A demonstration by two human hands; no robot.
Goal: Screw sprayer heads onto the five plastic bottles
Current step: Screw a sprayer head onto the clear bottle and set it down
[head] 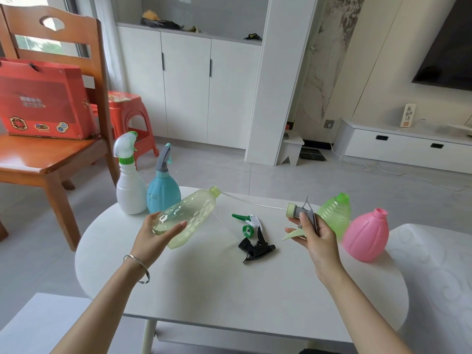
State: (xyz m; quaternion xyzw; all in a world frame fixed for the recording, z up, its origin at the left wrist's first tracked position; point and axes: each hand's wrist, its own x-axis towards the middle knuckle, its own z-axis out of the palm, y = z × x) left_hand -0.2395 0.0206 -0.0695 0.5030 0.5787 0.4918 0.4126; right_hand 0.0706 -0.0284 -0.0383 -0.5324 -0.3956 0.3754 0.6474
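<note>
White table [204, 290] lies beneath a clear yellowish bottle [194, 210], which is held tilted, its base gripped by the left hand [158, 233]. A grey sprayer head [304, 213] is pinched in the right hand [315, 237], and its dip tube [255, 203] reaches the bottle's mouth. A green-and-white sprayer head [249, 223] and a black sprayer head [256, 247] are laid between the hands. A green bottle [334, 215] and a pink bottle [365, 233] are stood just beyond the right hand.
</note>
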